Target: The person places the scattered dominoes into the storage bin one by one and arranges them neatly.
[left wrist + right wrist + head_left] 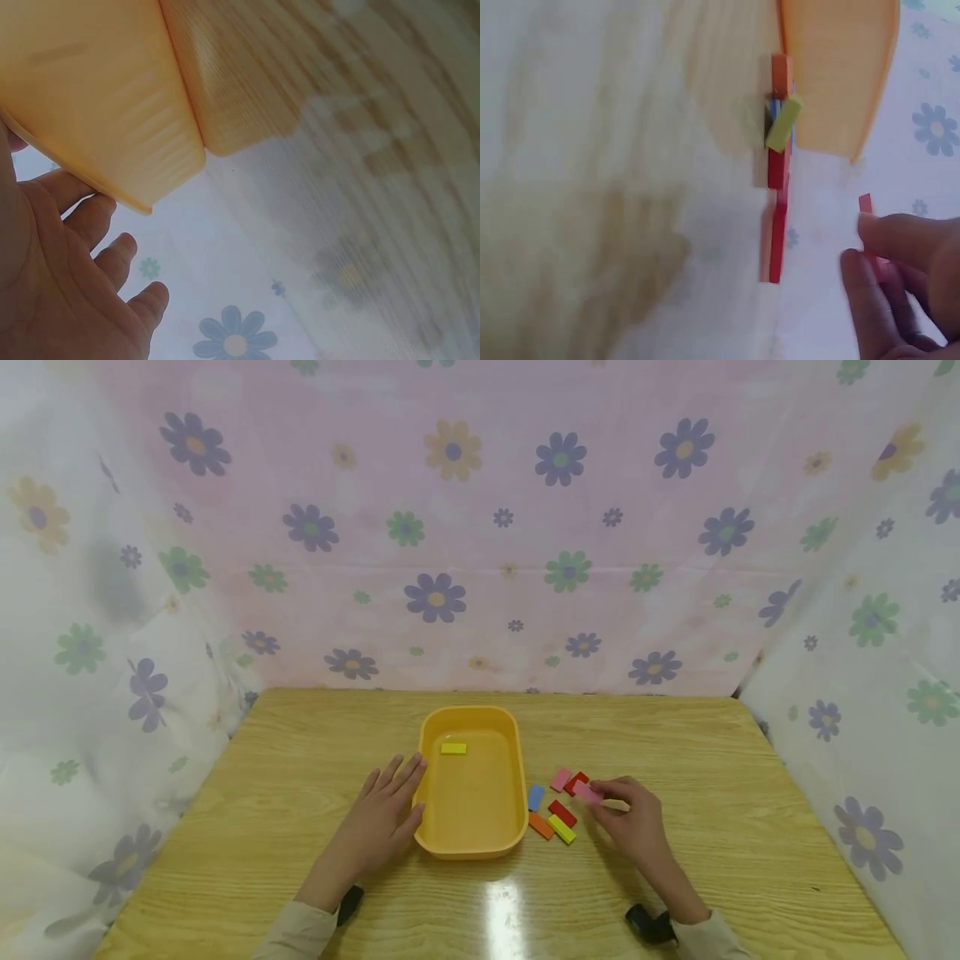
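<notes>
My right hand (633,822) is pinching a pink block (585,792), raised near the loose blocks (562,813), well in from the tabletop (735,810)'s right edge; likely mid-pick. My left hand (381,817), fingers loosely spread, is touching the left rim of the tub (471,802). Next move probably calls for steady pinching, clearing the right rim.

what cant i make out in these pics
Head view: part of a red block, covered by the held pink block.
Left wrist view: the inside of the yellow tray, behind its wall.
Left wrist view: part of the left hand, cut off by the picture's left edge.
Right wrist view: much of the blue block, behind the yellow block.
</notes>
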### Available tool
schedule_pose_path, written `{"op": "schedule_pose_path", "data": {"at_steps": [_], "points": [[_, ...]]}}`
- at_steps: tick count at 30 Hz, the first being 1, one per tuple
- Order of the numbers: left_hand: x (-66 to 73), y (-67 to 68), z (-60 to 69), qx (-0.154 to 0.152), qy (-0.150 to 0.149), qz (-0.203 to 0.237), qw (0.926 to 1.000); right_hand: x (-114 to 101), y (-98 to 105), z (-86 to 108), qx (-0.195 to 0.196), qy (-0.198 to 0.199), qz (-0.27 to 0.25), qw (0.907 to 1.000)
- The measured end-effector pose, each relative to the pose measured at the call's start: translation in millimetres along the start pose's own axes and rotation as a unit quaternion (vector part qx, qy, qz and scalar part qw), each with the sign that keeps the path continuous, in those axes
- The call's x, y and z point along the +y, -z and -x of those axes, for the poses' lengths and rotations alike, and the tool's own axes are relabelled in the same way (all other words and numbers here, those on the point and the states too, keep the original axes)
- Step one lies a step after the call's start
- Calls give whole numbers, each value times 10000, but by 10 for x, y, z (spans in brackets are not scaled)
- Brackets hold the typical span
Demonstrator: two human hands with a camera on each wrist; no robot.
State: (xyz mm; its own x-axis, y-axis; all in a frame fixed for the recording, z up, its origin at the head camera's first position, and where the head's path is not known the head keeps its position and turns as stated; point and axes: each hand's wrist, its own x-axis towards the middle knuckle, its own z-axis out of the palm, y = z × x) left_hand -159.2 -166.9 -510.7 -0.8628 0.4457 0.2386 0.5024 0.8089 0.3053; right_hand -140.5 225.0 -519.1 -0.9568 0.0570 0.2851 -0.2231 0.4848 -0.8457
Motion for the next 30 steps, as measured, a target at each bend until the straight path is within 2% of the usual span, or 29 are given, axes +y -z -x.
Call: {"op": "schedule_pose_path", "data": {"at_steps": [3, 5, 9, 12, 19, 30], "points": [[0, 2, 0, -27, 22, 19, 10000, 0, -31, 15, 294, -58, -669, 9973], [3, 1, -1, -42, 35, 26, 10000, -20, -53, 24, 432, -325, -1113, 9923], [9, 3, 0, -23, 40, 39, 10000, -80, -99, 40, 535, -1039, -1811, 9765], [11, 7, -2, -19, 40, 55, 10000, -116, -135, 49, 506, -1384, -2232, 9636], [11, 18, -5, -40, 56, 118, 9999, -145, -214, 50, 342, -1535, -2822, 9464], [9, 11, -9, -65, 41, 145, 9999, -210, -359, 48, 243, -1648, -3226, 9318]]}}
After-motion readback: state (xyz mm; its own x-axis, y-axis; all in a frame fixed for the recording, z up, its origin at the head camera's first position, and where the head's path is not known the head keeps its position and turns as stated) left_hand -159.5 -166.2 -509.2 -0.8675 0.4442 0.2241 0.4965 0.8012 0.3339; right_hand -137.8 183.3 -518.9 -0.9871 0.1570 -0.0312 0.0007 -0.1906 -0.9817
